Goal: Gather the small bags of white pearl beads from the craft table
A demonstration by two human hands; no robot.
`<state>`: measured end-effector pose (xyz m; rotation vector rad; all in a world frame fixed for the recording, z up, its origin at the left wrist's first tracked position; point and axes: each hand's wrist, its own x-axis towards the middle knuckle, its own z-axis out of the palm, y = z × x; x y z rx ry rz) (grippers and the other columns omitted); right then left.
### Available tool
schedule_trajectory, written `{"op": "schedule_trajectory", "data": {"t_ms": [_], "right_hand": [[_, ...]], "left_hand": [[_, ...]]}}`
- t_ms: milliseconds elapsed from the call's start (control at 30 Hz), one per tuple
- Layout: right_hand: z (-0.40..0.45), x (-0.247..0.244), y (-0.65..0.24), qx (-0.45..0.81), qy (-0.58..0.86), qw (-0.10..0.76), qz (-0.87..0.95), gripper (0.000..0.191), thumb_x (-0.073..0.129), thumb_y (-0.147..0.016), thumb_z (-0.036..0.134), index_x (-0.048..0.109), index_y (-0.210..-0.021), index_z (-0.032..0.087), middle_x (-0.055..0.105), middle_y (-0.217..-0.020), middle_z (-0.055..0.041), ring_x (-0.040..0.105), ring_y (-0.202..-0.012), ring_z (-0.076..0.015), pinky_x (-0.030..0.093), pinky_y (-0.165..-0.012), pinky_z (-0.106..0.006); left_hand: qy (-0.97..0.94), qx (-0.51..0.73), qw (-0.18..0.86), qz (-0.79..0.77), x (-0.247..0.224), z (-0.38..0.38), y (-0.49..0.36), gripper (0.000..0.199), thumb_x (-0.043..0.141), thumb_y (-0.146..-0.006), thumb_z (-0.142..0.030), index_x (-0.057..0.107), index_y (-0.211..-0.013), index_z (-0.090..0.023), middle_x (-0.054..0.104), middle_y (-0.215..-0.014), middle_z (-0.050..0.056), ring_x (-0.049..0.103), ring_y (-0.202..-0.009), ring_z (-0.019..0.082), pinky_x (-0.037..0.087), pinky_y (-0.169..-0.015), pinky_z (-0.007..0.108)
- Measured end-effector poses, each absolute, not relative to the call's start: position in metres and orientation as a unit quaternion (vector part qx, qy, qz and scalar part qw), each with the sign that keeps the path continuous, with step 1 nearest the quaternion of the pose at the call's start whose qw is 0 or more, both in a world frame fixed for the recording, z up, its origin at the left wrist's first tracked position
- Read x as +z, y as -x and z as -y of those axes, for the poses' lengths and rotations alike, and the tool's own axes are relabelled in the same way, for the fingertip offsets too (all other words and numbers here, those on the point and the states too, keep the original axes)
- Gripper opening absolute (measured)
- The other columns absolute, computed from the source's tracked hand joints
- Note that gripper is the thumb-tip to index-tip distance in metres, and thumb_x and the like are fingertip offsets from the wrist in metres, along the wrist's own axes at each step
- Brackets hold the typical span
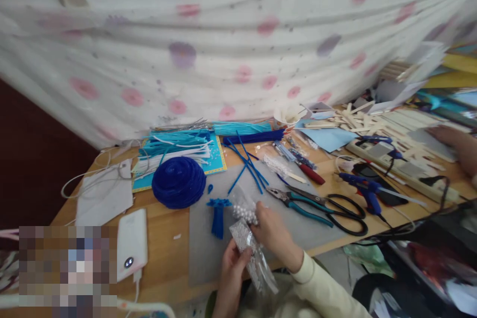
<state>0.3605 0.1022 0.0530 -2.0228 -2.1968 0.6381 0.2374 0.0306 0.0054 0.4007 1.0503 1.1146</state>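
Observation:
My left hand (233,266) is closed on a small clear bag of tiny pale beads (246,238), just over the front edge of the table. My right hand (274,231) pinches a clear bag of larger white pearl beads (244,212), right above the other bag. To the left on the grey mat (203,263) lies a blue bundle of pipe cleaners (218,218) with a curled top. A small blue drop-shaped piece (210,188) is behind it. Several loose blue pipe cleaners (248,166) cross each other farther back. Pliers (298,199) and black-handled scissors (346,213) lie to the right.
A coiled blue roll (179,182) and a white power bank (132,243) stand left. Glue guns (363,189), a power strip (402,169) and wooden sticks (357,121) occupy the right. Another person's hand (443,136) rests at the far right. A floral curtain (223,49) hangs behind.

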Motion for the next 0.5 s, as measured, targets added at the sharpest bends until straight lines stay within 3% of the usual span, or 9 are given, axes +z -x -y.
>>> {"op": "schedule_trajectory", "data": {"t_ms": [300, 433, 500], "right_hand": [[-0.125, 0.084, -0.434, 0.309, 0.658, 0.180, 0.663, 0.021, 0.060, -0.066, 0.024, 0.055, -0.085, 0.015, 0.062, -0.080, -0.0022, 0.056, -0.073, -0.0176, 0.038, -0.063, -0.025], [-0.165, 0.105, -0.498, 0.215, 0.701, 0.228, 0.641, 0.035, 0.061, -0.068, 0.029, 0.054, -0.099, 0.014, 0.062, -0.087, -0.0030, 0.056, -0.079, -0.0196, 0.040, -0.067, -0.026], [-0.194, 0.115, -0.528, 0.166, 0.747, 0.185, 0.617, 0.038, 0.061, -0.069, 0.027, 0.055, -0.105, 0.014, 0.063, -0.094, -0.0054, 0.057, -0.085, -0.0207, 0.040, -0.069, -0.026]], "left_hand": [[-0.178, 0.498, 0.693, -0.490, -0.007, -0.039, -0.241, 0.051, 0.084, -0.049, -0.044, 0.074, -0.093, -0.020, 0.071, -0.107, 0.012, 0.062, -0.108, 0.029, 0.044, -0.097, 0.036], [-0.199, 0.488, 0.674, -0.518, -0.015, -0.051, -0.241, 0.054, 0.084, -0.048, -0.047, 0.074, -0.093, -0.019, 0.071, -0.108, 0.013, 0.060, -0.111, 0.030, 0.044, -0.096, 0.035], [-0.209, 0.483, 0.676, -0.516, -0.019, -0.057, -0.242, 0.055, 0.084, -0.046, -0.050, 0.074, -0.089, -0.017, 0.072, -0.103, 0.014, 0.062, -0.107, 0.030, 0.046, -0.093, 0.035]]}}
